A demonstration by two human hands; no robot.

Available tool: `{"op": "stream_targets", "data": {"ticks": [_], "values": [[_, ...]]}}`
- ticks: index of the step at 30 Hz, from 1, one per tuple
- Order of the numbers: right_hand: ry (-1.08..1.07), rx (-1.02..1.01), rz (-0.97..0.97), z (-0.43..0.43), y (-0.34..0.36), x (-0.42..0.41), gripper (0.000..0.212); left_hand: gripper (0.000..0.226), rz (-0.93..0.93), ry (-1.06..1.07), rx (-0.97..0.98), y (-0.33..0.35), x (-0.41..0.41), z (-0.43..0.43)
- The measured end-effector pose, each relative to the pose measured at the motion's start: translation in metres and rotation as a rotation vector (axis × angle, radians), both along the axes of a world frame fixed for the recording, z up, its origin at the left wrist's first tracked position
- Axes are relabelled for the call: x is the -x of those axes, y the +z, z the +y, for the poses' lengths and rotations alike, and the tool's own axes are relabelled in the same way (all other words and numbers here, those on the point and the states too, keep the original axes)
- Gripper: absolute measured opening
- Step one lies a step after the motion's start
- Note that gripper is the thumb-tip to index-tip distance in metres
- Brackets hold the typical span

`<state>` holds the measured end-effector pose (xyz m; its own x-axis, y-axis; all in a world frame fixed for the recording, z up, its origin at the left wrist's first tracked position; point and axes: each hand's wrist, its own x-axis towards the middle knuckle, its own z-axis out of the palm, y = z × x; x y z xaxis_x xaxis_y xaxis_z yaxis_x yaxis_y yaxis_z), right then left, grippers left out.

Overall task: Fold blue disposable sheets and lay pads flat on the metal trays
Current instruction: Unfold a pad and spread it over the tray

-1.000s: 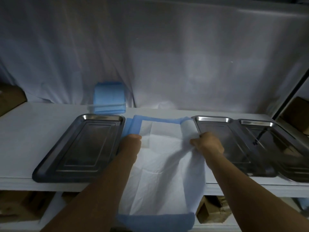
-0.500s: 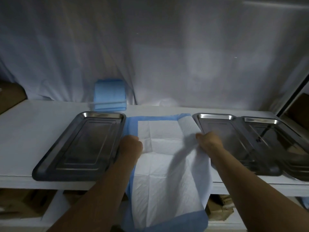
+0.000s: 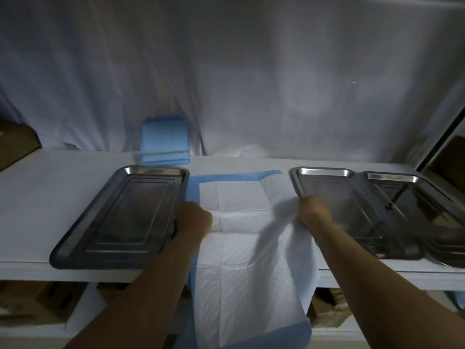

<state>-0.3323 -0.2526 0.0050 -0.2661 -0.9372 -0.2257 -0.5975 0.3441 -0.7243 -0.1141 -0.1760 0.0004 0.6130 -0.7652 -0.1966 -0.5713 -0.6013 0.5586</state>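
Head view: pad (image 3: pixel 239 210) white side up with a blue border, long axis running from the back of the counter (image 3: pixel 50 197) toward its front edge. Far end lies flat on the counter between two trays, near end hangs over the front edge and points down at the camera. Pad's right side edge is lifted and bunched, far right corner curled over. Left hand (image 3: pixel 193 217) fingers curled tight into a fist, gripping the pad's left edge, just beside the left tray (image 3: pixel 156 170). Right hand (image 3: pixel 313 212) fingers curled, pinching the raised right edge, over the near-left rim of the middle tray (image 3: pixel 319 171). Right tray (image 3: pixel 392 176) overlaps the middle tray's right side, near the counter's right end. All three trays sit long axis back to front. Folded blue sheets (image 3: pixel 164 139) stacked at the counter's back edge, behind the left tray, against a white drape (image 3: pixel 251 84). Cardboard boxes (image 3: pixel 327 313) below the counter, dim
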Motion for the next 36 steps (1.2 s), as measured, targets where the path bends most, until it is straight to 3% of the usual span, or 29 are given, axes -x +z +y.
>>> {"op": "stream_targets", "data": {"ticks": [3, 6, 8, 11, 13, 15, 17, 22, 25, 27, 29, 31, 33, 36], "values": [[0.052, 0.054, 0.019, 0.001, -0.004, 0.0, 0.04, 0.032, -0.217, -0.086, -0.122, 0.0, -0.004, 0.0], [0.157, 0.083, 0.003, -0.001, -0.009, 0.0, 0.049, 0.03, -0.292, -0.126, -0.191, 0.001, -0.002, 0.002], [0.183, 0.09, -0.047, -0.002, -0.012, -0.001, 0.048, 0.03, -0.431, -0.163, -0.099, -0.001, 0.0, 0.006], [0.181, 0.085, -0.029, -0.002, -0.015, -0.005, 0.033, 0.031, -0.589, -0.286, 0.21, -0.002, 0.011, 0.013], [0.158, 0.08, 0.036, -0.001, -0.015, -0.008, 0.03, 0.035, -0.5, -0.485, 0.16, -0.004, 0.024, 0.014], [0.125, 0.096, 0.053, -0.004, -0.015, -0.009, 0.033, 0.049, -0.319, -0.578, -0.051, -0.005, 0.033, 0.009], [0.108, 0.113, 0.047, -0.009, -0.015, -0.012, 0.036, 0.06, -0.314, -0.627, -0.166, -0.007, 0.029, -0.002], [0.185, 0.223, 0.063, -0.032, -0.004, -0.024, 0.041, 0.067, -0.326, -0.663, -0.222, -0.007, 0.006, -0.041], [0.3, 0.246, 0.054, -0.043, 0.005, -0.036, 0.048, 0.064, -0.267, -0.619, -0.148, -0.01, -0.004, -0.06], [0.41, 0.166, 0.255, -0.048, 0.002, -0.038, 0.064, 0.051, -0.25, -0.582, -0.035, -0.01, -0.005, -0.064], [0.511, 0.155, 0.634, -0.05, -0.003, -0.035, 0.06, 0.041, -0.348, -0.57, -0.006, -0.007, -0.002, -0.064], [0.54, 0.239, 0.87, -0.048, -0.004, -0.031, 0.048, 0.042, -0.513, -0.585, -0.022, -0.004, 0.001, -0.062], [0.568, 0.332, 0.912, -0.041, -0.003, -0.035, 0.034, 0.05, -0.527, -0.597, -0.028, -0.002, 0.003, -0.059], [0.651, 0.148, 0.826, -0.028, -0.001, -0.041, 0.046, 0.068, -0.373, -0.611, -0.094, 0.0, 0.007, -0.047]]}}
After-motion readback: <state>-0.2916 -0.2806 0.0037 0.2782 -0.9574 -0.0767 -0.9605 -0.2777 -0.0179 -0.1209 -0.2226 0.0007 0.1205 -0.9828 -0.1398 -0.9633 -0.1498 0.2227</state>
